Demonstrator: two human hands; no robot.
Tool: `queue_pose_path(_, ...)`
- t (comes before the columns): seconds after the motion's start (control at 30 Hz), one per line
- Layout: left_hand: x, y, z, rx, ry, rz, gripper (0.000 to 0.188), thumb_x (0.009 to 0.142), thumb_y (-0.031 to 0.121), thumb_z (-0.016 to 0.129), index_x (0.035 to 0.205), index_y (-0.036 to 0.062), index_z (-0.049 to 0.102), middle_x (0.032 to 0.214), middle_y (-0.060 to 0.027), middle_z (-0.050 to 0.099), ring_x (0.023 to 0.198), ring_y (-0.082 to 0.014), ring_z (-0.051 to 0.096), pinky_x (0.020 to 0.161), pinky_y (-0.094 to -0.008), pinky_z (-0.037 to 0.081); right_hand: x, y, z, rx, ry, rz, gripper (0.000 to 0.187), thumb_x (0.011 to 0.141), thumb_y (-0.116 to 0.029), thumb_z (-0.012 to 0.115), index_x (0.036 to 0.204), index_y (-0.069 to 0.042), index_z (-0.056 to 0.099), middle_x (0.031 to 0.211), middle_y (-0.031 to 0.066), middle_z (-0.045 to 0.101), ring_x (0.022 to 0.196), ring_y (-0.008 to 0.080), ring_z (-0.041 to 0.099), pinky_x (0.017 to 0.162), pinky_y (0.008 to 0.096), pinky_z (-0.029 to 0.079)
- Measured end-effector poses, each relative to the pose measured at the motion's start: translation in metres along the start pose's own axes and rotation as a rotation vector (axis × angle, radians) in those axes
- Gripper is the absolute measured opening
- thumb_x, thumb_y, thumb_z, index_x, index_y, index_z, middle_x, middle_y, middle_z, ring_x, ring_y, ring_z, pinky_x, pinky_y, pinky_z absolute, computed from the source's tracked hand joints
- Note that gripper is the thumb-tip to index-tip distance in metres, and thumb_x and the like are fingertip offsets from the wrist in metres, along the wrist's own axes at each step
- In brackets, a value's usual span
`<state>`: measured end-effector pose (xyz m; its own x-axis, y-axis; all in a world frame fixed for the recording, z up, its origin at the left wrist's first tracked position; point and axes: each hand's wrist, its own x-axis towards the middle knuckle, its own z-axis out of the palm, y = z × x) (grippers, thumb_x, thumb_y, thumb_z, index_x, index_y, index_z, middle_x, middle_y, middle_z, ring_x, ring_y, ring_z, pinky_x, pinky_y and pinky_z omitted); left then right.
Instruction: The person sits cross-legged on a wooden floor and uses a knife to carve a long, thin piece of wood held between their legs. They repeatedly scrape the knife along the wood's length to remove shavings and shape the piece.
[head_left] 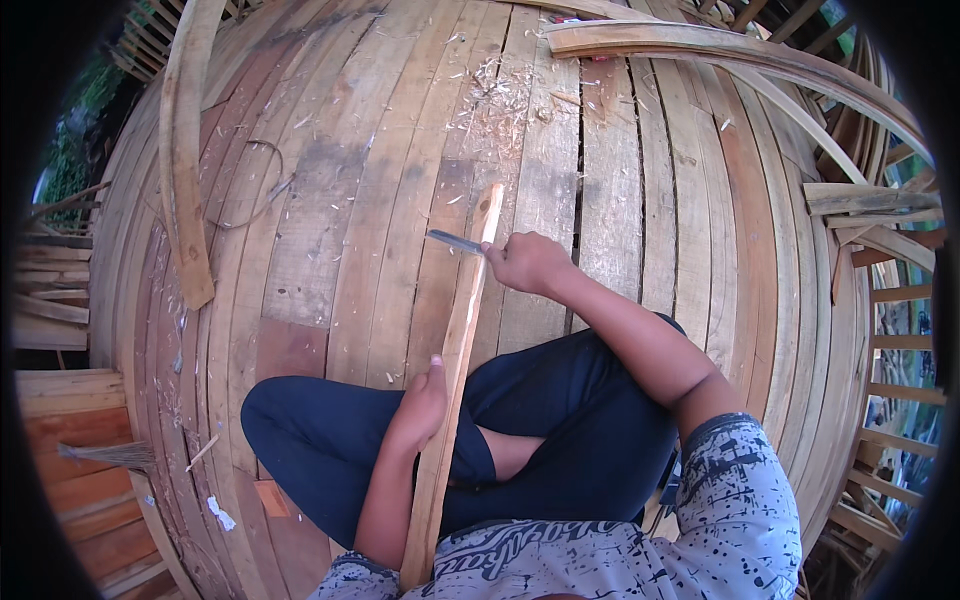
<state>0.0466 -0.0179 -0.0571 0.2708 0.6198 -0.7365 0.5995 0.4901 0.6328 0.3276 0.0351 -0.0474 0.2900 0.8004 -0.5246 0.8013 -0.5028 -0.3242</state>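
A long, narrow wooden strip (463, 320) slants from my body up across my crossed legs, its far end over the plank floor. My left hand (420, 408) is closed around its near half, thumb lying along the side. In my right hand (532, 263), closed in a grip, is a knife (455, 241); the handle is mostly hidden by the fingers. The grey blade points left and crosses the strip close to its far end. Whether the edge bites into the wood I cannot tell.
Wood shavings (503, 105) lie heaped beyond the strip. A bent plank (183, 170) lies at the left, and a long curved beam (690, 40) at the far right. Stacked boards (860, 200) sit at the right edge. A bristle bundle (108, 456) rests at the lower left.
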Motion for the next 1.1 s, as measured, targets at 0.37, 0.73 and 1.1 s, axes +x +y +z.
queue_pose_path(0.37, -0.001, 0.006, 0.001, 0.123, -0.015, 0.067, 0.07, 0.106, 0.046, 0.028, 0.101, -0.0161, 0.06, 0.086, -0.0304, 0.063, 0.09, -0.034, 0.064, 0.089, -0.0425, 0.046, 0.014, 0.012, -0.003, -0.007, 0.011, 0.045, 0.066, 0.097, -0.054, 0.039, 0.113, 0.003, 0.068, 0.114, 0.0249, 0.068, 0.11, 0.04, 0.065, 0.095, 0.0471, 0.05)
queue_pose_path(0.73, -0.014, 0.021, 0.003, 0.275, 0.042, 0.137, 0.069, 0.107, 0.043, 0.026, 0.09, -0.015, 0.058, 0.088, -0.0376, 0.062, 0.098, -0.0531, 0.061, 0.09, -0.0481, 0.045, 0.0, 0.0, -0.017, -0.025, 0.004, 0.067, 0.067, 0.096, -0.056, 0.039, 0.113, 0.001, 0.069, 0.115, 0.0252, 0.067, 0.113, 0.0371, 0.064, 0.098, 0.0465, 0.049)
queue_pose_path(1.1, -0.005, 0.01, 0.0, 0.218, 0.026, 0.118, 0.069, 0.106, 0.044, 0.026, 0.096, -0.0165, 0.059, 0.089, -0.0384, 0.062, 0.099, -0.0523, 0.061, 0.091, -0.0476, 0.045, -0.022, -0.014, 0.01, -0.079, -0.13, -0.159, 0.07, 0.097, -0.056, 0.038, 0.108, 0.006, 0.07, 0.111, 0.0264, 0.068, 0.107, 0.0398, 0.066, 0.096, 0.0467, 0.05)
